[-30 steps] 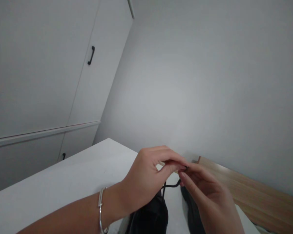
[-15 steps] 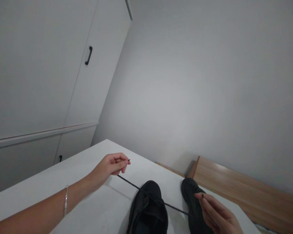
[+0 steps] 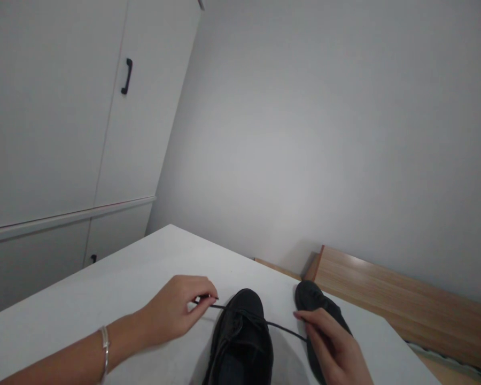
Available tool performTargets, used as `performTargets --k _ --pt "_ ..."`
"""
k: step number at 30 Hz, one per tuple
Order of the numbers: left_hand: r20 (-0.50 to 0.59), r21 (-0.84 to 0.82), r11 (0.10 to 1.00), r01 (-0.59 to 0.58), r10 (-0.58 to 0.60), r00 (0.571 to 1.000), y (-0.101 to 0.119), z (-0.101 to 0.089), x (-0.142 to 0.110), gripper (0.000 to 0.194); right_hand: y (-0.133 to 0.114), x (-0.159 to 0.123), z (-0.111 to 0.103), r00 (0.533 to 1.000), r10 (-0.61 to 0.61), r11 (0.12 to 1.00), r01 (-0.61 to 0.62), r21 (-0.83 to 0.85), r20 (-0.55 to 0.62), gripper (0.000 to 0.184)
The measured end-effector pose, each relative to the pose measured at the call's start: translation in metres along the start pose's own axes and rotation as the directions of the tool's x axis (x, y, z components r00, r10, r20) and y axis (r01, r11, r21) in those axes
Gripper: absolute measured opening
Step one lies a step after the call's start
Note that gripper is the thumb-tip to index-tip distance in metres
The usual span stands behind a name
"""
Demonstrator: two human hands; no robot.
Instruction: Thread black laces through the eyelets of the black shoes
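Note:
A black shoe [image 3: 244,334] stands on the white table [image 3: 160,267], its toe pointing away from me and its opening facing me. To its left, my left hand [image 3: 184,307] pinches one end of the black shoelace [image 3: 285,329]. The lace runs across the top of the shoe to my right hand [image 3: 332,342], whose fingertips are closed on the other end. Behind my right hand lies a second black shoe [image 3: 310,297], partly covered by it. A thin silver bracelet [image 3: 105,345] circles my left wrist.
White cabinet doors [image 3: 52,107] with dark handles [image 3: 127,76] rise at the left. A plain grey wall [image 3: 304,133] stands behind the table. Beyond the table's right edge is a wooden, board-like piece of furniture [image 3: 385,294].
My left hand has come down and closer to the shoe, and turned. My right hand has shifted left, also nearer the shoe. The view has tilted slightly.

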State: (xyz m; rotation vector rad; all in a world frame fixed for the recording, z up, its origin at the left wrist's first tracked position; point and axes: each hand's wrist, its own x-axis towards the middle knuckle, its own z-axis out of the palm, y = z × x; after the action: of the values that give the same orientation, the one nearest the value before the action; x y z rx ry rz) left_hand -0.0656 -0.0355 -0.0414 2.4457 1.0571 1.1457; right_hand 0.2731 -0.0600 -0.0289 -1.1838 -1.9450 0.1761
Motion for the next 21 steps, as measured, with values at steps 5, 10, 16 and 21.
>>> performTargets --k 5,10,16,21 --pt "0.136 0.043 0.996 -0.073 0.067 0.988 0.004 0.024 -0.007 0.021 -0.018 -0.006 0.035 0.984 -0.087 0.995 0.092 -0.029 0.158 0.024" --pt "0.156 0.029 0.998 -0.049 0.044 0.987 0.01 0.031 -0.007 0.021 -0.023 -0.01 0.046 0.986 -0.056 0.996 0.067 -0.063 0.159 0.019" --pt "0.115 0.075 0.993 -0.086 0.077 0.99 0.015 0.033 -0.005 0.022 -0.019 -0.009 0.046 0.972 -0.136 0.984 0.155 -0.089 0.194 0.017" --pt "0.053 0.156 0.978 -0.136 0.129 0.99 0.02 0.035 -0.003 0.022 -0.014 -0.007 0.047 0.968 -0.187 0.968 0.211 -0.139 0.166 0.019"
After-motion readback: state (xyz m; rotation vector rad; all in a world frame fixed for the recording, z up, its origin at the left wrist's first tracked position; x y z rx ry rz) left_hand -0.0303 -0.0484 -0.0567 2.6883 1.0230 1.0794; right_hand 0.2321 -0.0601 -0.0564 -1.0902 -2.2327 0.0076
